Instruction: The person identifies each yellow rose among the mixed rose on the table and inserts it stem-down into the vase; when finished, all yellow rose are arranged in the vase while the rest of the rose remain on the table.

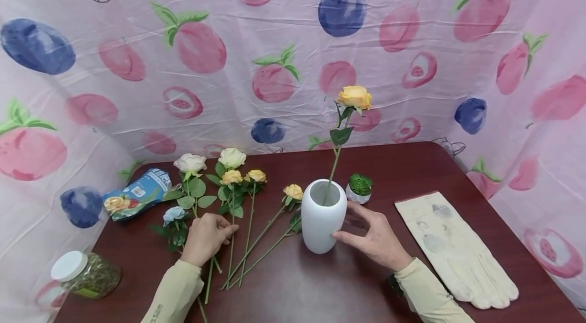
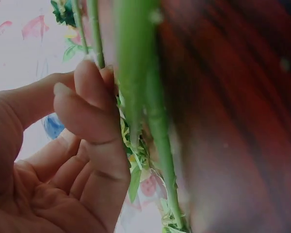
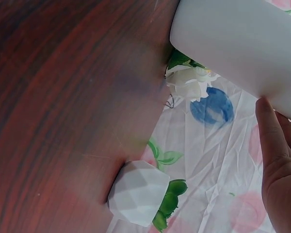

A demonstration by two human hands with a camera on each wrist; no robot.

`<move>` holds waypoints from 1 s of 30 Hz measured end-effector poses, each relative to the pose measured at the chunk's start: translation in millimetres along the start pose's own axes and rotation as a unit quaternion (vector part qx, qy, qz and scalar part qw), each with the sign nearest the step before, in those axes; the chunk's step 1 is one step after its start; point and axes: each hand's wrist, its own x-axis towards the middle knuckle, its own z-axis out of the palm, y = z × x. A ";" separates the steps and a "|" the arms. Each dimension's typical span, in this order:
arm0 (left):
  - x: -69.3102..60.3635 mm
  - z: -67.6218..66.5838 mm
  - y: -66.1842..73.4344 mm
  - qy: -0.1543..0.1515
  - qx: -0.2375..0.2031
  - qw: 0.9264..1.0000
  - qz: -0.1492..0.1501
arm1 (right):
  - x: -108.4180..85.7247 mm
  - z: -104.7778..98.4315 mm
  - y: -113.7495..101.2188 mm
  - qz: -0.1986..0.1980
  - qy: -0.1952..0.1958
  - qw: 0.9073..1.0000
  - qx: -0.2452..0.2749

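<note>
A person in pale sleeves (image 1: 176, 292) is reaching over a dark red desk (image 1: 389, 170) as I am watching remotely through the head and wrist cameras. The left hand (image 1: 206, 239), left of the desk's middle, is bringing thumb and index fingertips together; they seem to be pinching the stem of a lying yellow rose (image 1: 231, 177), though the blurred wrist view is leaving me short of certain. The right hand (image 1: 375, 239) is touching a white vase (image 1: 320, 234), its thumb spread well apart from a straight index finger, both resting against the vase's right side; I cannot tell how the remaining fingers are lying. The vase is standing upright just right of the desk's middle, and a tall yellow rose (image 1: 355, 97) is rising from its mouth, tilting toward the desk's right edge. Between the left hand and the vase, two more yellow blooms (image 1: 256, 175) are lying with stems pointing toward the near edge. White roses (image 1: 189, 163) are lying nearer the far edge, a blue flower (image 1: 174, 214) just left of the left hand. A blue packet (image 1: 144, 192) is filling the far left corner, a white-lidded jar (image 1: 98, 274) is sitting by the left edge, a potted succulent (image 1: 360, 184) is standing beyond the right hand, and pale gloves (image 1: 458, 246) are lying along the right edge.
</note>
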 end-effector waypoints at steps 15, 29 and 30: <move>-5.7 -2.8 3.2 -0.001 0.002 1.000 -0.027 | 0.3 0.2 -1.6 -0.002 0.000 1.000 -0.010; -8.9 -21.9 18.5 0.049 -0.021 0.998 0.018 | 0.1 0.4 -0.4 -0.003 0.001 1.000 -0.012; -8.2 -23.5 19.8 0.053 -0.025 0.998 0.020 | 0.2 0.6 0.1 -0.005 0.001 1.000 -0.013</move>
